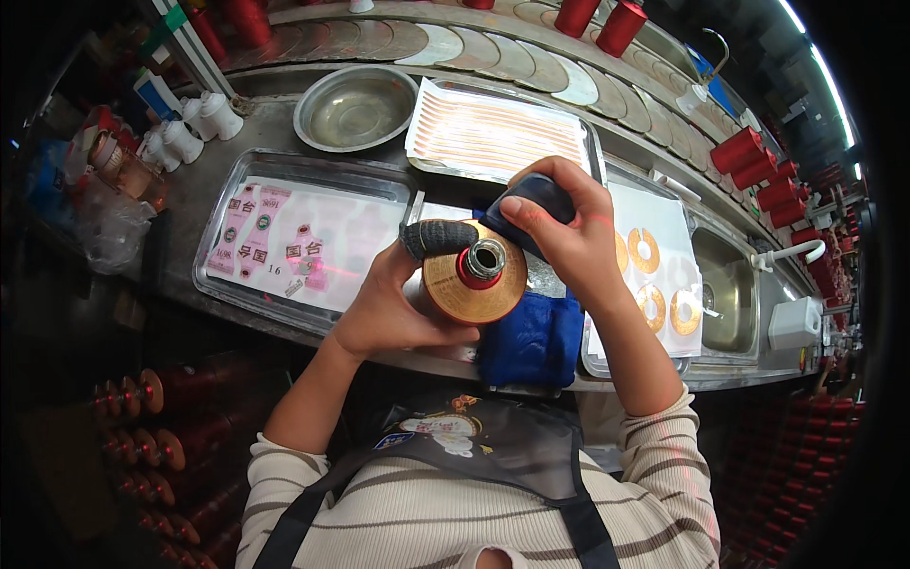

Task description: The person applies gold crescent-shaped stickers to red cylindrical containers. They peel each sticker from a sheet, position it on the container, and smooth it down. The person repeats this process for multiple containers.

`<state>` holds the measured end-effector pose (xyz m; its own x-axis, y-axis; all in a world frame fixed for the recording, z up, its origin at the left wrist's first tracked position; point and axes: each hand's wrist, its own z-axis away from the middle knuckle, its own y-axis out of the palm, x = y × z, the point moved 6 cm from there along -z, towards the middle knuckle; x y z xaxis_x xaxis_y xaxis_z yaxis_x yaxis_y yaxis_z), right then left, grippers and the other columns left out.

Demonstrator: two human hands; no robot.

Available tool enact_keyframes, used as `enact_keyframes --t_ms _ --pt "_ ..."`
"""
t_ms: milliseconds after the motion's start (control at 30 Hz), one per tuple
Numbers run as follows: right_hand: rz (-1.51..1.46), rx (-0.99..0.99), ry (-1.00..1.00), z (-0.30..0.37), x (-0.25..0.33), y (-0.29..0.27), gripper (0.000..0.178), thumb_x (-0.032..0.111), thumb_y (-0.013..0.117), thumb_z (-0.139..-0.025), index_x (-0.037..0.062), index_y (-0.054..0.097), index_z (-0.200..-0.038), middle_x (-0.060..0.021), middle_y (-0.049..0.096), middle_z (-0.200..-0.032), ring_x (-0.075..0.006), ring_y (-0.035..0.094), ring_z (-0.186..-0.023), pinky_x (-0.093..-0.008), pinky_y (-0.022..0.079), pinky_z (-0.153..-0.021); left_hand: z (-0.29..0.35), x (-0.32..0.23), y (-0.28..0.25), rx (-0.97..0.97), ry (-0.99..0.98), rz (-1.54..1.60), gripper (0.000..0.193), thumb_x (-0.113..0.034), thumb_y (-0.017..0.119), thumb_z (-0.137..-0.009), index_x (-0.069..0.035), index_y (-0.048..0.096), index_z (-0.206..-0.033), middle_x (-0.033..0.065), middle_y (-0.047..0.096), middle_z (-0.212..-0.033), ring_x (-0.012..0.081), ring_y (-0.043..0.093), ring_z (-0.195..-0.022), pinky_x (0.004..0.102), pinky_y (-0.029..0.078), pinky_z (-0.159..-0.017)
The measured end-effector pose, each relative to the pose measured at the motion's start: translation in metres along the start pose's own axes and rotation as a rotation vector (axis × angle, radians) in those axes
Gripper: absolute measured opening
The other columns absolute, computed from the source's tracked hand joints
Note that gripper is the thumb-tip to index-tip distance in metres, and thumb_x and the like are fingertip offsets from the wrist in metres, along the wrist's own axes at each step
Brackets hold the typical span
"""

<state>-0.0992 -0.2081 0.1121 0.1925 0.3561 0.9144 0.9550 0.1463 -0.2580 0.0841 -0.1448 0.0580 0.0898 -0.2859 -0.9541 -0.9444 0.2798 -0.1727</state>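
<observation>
My left hand (pixel 374 308) is wrapped round a red bottle whose mouth (pixel 488 256) points up at me. A gold ring label (pixel 455 296) covers the bottle's shoulder round the neck. On a finger of that hand is a black knit finger sleeve (pixel 441 235), lying along the ring's far left rim. My right hand (pixel 588 228) grips a dark, rounded block (pixel 542 197), perhaps a squeegee or pad, with its lower edge against or very close to the bottle's far right side. The bottle's body is mostly hidden beneath its shoulder. Below it hangs a blue cloth (pixel 531 346).
To the left, a metal tray (pixel 213 275) holds pink printed labels. Behind stand a metal bowl (pixel 327 133) and a tray of orange-striped strips (pixel 498 128). Gold ring labels (pixel 645 251) lie on white paper at right, near a sink (pixel 725 284). A slatted conveyor (pixel 455 47) runs behind.
</observation>
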Motion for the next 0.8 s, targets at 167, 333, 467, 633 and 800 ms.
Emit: enact_keyframes --t_ms 167,333,467,633,800 --pt "0.015 -0.090 0.018 0.013 0.018 -0.006 0.017 0.008 0.075 -0.083 -0.0001 0.065 -0.093 -0.0038 0.066 -0.084 -0.0100 0.061 -0.079 -0.0260 0.051 -0.074 0.010 -0.001 0.001 -0.111 0.197 0.141 0.083 -0.013 0.095 -0.062 -0.008 0.056 -0.135 0.0139 0.055 -0.143 0.0277 0.054 -0.130 0.0405 0.041 -0.112" --pt "-0.043 -0.114 0.040 0.044 0.014 -0.006 0.020 0.010 0.075 -0.086 0.0001 0.064 -0.099 -0.0036 0.065 -0.088 -0.0099 0.061 -0.085 -0.0248 0.049 -0.077 0.034 0.000 0.021 -0.245 0.256 -0.129 0.065 -0.014 0.086 -0.075 -0.018 0.059 -0.135 0.0228 0.036 -0.154 0.0413 0.041 -0.139 0.0477 0.035 -0.114" --pt "-0.036 -0.129 0.046 0.045 0.016 -0.008 0.019 0.010 0.074 -0.087 0.0000 0.064 -0.099 -0.0029 0.065 -0.090 -0.0091 0.060 -0.084 -0.0241 0.049 -0.076 0.041 -0.024 0.038 -0.334 0.390 -0.615 0.061 -0.026 0.086 -0.077 -0.019 0.061 -0.132 0.0266 0.030 -0.152 0.0459 0.035 -0.140 0.0505 0.031 -0.115" --pt "0.006 -0.116 0.028 0.071 0.039 -0.005 0.018 0.007 0.075 -0.087 0.0002 0.064 -0.099 -0.0034 0.065 -0.088 -0.0089 0.060 -0.080 -0.0232 0.049 -0.072 0.046 -0.027 0.029 -0.536 0.384 -0.324 0.082 -0.028 0.092 -0.070 -0.015 0.052 -0.139 0.0206 0.040 -0.141 0.0400 0.041 -0.135 0.0462 0.037 -0.112" --pt "0.066 -0.075 -0.012 0.069 0.035 0.004 0.018 0.007 0.075 -0.086 0.0000 0.064 -0.098 -0.0036 0.064 -0.085 -0.0092 0.059 -0.079 -0.0236 0.049 -0.072 0.022 -0.007 0.029 -0.487 0.248 -0.241 0.088 -0.021 0.095 -0.060 -0.010 0.050 -0.135 0.0145 0.050 -0.131 0.0344 0.055 -0.119 0.0416 0.049 -0.099"
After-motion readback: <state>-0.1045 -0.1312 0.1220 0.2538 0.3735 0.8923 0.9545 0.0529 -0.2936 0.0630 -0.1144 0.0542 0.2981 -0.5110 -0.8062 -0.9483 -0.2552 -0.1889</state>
